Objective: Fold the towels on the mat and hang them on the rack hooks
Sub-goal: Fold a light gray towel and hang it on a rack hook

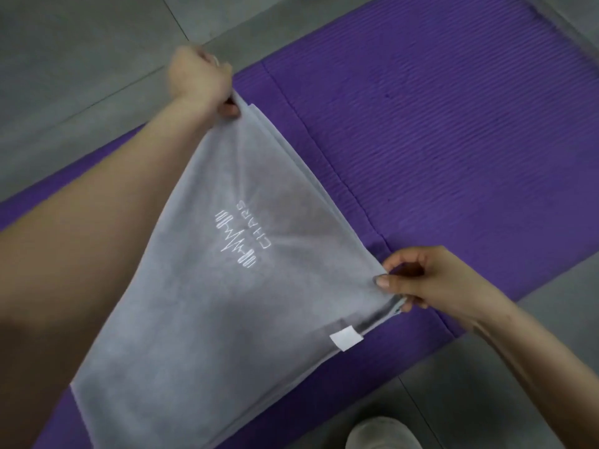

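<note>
The left forearm (81,254) fills the 9 o'clock side, reaching up to the left hand (201,82) at 11 o'clock. That hand is curled, its fingers pinching one corner of a grey towel (210,303). The right hand (431,280), at 4 o'clock, pinches the next corner between thumb and curled fingers. The towel's edge is stretched taut between the hands, and the cloth spreads from there towards 7 o'clock. Several layers show along that taut edge. White stitched lettering and a wave-like logo (240,236) sit near the towel's middle, and a small white tag (346,338) lies at its edge near 5 o'clock. The towel is over a purple ribbed mat (453,124), which runs from 7 o'clock to 1 o'clock. I cannot tell whether the towel's low end touches the mat. The mat lies on a grey tiled floor (81,43). A pale shoe (379,432) shows at 5 o'clock, on the floor beside the mat.
</note>
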